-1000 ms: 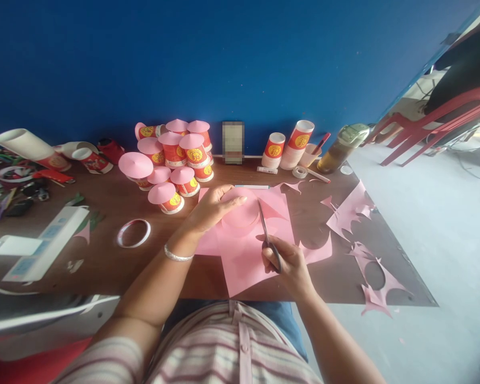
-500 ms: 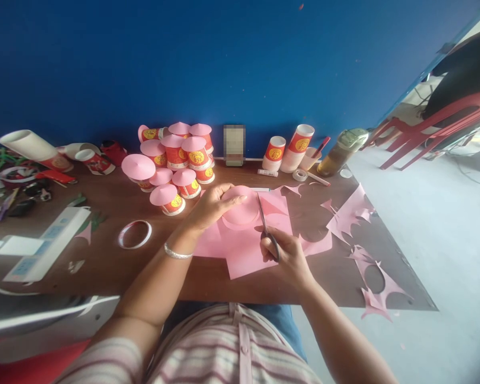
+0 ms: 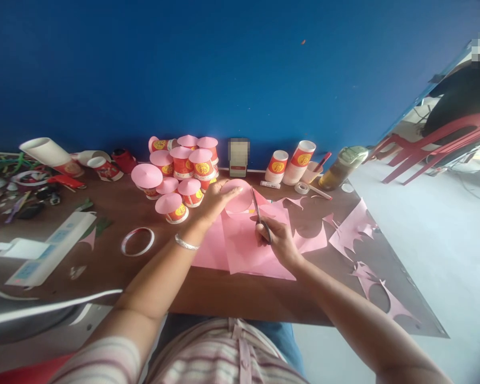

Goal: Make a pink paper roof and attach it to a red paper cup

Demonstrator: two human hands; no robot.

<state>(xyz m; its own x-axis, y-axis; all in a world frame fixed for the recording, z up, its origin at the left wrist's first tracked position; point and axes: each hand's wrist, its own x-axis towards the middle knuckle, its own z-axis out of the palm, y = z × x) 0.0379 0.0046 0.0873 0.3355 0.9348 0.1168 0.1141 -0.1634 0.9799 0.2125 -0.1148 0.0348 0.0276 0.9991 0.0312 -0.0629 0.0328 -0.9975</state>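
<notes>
My left hand (image 3: 217, 201) is closed on a round pink paper disc (image 3: 238, 198), thumb on top, holding it above the table. In my right hand (image 3: 278, 234) is a pair of scissors (image 3: 260, 213) with dark handles; its blades point away from me, against the disc's right edge. A sliver of pink paper stands off to the right of the blades. Below both hands lie overlapping sheets of pink paper (image 3: 248, 250). Left of my left hand stand several red paper cups with pink cone tops (image 3: 168, 204).
At the back right are stacked paper cups (image 3: 302, 157), a tape roll (image 3: 302, 188) and a bottle (image 3: 344, 165). Cut pink scraps (image 3: 354, 226) lie on the right. A white ring (image 3: 137, 242) and a power strip (image 3: 54, 248) are on the left. A person sits in a red chair (image 3: 444, 138).
My view has tilted, so the table appears lower. Both hands have moved slightly away from me with the disc and scissors, and the cut strip at the disc's right edge sits differently.
</notes>
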